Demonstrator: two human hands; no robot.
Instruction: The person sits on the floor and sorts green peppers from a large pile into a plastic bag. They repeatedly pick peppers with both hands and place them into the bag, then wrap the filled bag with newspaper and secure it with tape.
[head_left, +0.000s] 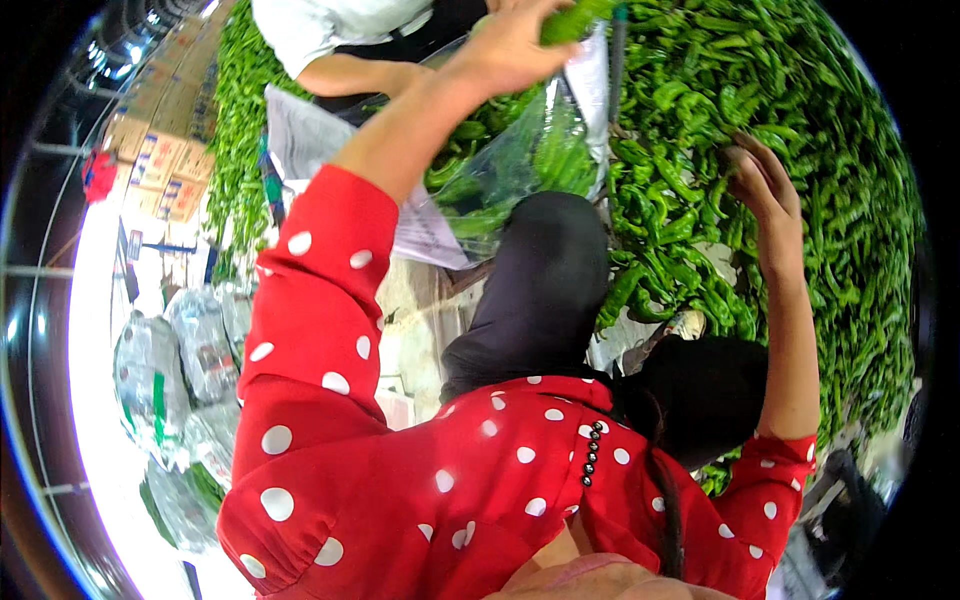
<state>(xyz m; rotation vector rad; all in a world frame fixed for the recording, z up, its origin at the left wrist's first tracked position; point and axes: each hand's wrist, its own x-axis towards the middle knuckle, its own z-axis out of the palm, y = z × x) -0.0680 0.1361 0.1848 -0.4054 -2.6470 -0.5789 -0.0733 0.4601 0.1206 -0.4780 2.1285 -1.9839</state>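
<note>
My left hand (517, 49) is raised over a carton lined with clear plastic (499, 176), its fingers around green peppers (574, 22) at the top edge of the view. Long green peppers also lie inside the plastic liner. At the right, my right hand (761, 180) is lowered with bent fingers onto a large heap of green peppers (840, 225). Its fingertips touch or nearly touch the heap; whether they grip a pepper cannot be told.
Across the carton, a co-worker in a white shirt (330, 30) reaches an arm towards it. More peppers (244, 150) are heaped behind at left, near stacked cardboard boxes (161, 161). Filled clear plastic bags (154, 382) stand at left. My knee (559, 262) is against the carton's near side.
</note>
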